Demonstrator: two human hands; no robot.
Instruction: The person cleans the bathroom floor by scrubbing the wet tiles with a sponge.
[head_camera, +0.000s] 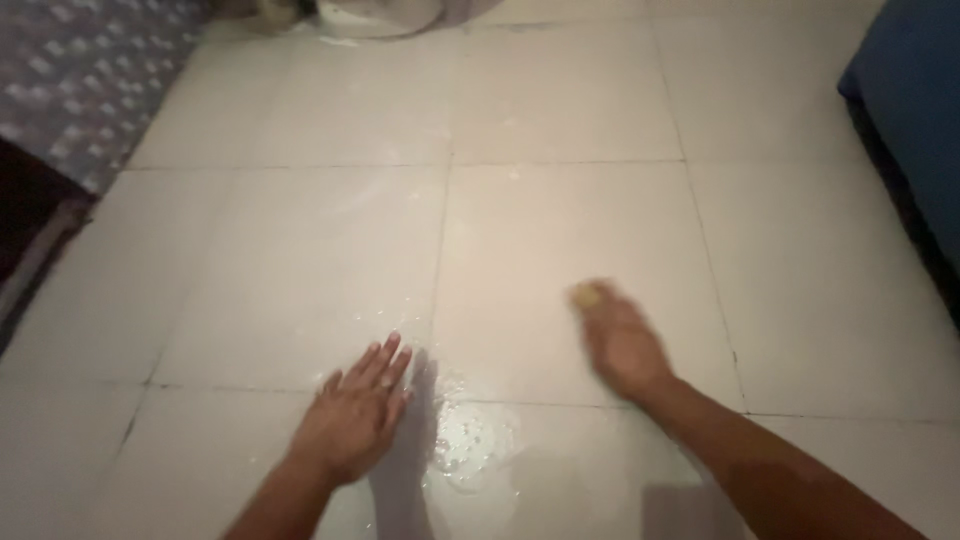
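Left hand (352, 415) flat on wet tiled floor (560, 230), fingers spread wide, palm down, holding nothing — just beside small puddle (468, 440). Right hand (622, 345) blurred, grip closed over small yellow sponge (586, 294) pressed to tile ahead. Patterned cloth (80, 80) far left; blue furniture (915, 110) far right.

Open tiled floor (560, 230) ahead; patterned fabric (80, 80) far left, blue furniture (915, 120) far right
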